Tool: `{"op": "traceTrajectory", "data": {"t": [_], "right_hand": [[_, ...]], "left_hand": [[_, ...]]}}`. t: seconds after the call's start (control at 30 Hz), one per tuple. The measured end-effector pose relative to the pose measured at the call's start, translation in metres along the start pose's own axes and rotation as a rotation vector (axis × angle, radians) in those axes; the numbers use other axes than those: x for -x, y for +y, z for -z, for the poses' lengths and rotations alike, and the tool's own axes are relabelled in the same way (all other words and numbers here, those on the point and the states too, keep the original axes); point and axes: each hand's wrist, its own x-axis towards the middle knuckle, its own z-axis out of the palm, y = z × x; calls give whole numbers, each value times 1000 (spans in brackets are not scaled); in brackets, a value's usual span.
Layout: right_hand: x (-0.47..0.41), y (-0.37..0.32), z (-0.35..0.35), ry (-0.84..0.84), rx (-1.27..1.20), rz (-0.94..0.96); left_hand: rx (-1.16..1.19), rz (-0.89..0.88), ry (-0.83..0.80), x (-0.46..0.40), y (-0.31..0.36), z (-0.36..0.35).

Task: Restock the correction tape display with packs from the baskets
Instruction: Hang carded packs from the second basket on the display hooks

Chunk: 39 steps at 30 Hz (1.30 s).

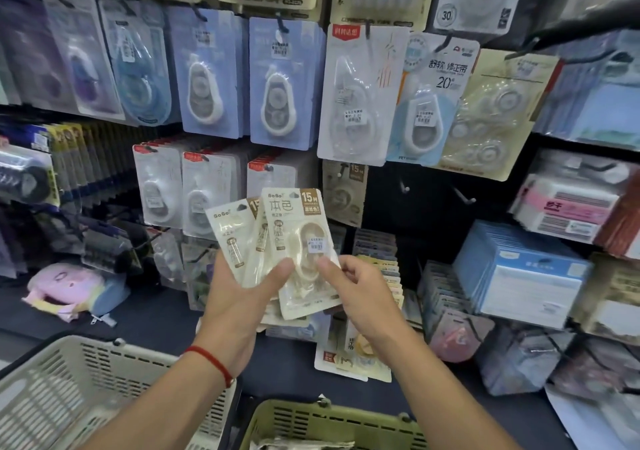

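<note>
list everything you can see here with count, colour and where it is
cream correction tape packs: about three fanned, beige, held in both hands at centre
hanging correction tape packs: many, blue, white and cream, on pegboard hooks
matching 15m pack: at least one, beige, on a hook right of the held packs
empty hooks: two or more, dark, right of that pack
white basket: one, lower left
green basket: one, bottom centre
blue boxed stock: one stack, right shelf
pouch: one, pink and blue, left shelf
left hand: grips the fan, red cord on wrist
right hand: pinches the front pack

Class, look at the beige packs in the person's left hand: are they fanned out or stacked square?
Fanned out. The beige packs overlap at different angles, so several top corners show separately above the left hand.
</note>
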Motion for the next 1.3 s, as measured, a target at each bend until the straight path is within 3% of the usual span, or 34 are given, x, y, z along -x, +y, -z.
{"op": "traceTrajectory", "data": {"t": [0.17,0.37,0.6,0.73,0.83,0.9,1.03,1.1,1.2,1.3], "right_hand": [[-2,-2,3,268,-129,59],[-5,0,6,365,-47,75],[-6,-6,2,474,-89,123],[-10,-4,5,441,-29,77],[-13,7,13,407,331,-40],[-12,10,15,336,438,-61],[-4,5,1,6,164,-60],[-1,3,-7,-75,132,-35],[-1,1,-9,-31,58,5],[-4,0,-7,146,-138,13]], "left_hand": [[-17,13,55,-2,3,1],[-147,-52,216,1,12,7],[-182,-96,245,2,17,8],[-194,-116,242,3,18,7],[-209,-103,225,3,15,7],[-204,-105,192,2,12,6],[-200,-112,88,1,3,2],[-188,-105,32,0,-1,0],[-129,-79,25,0,-5,-1],[-99,-32,66,1,-4,0]]}}
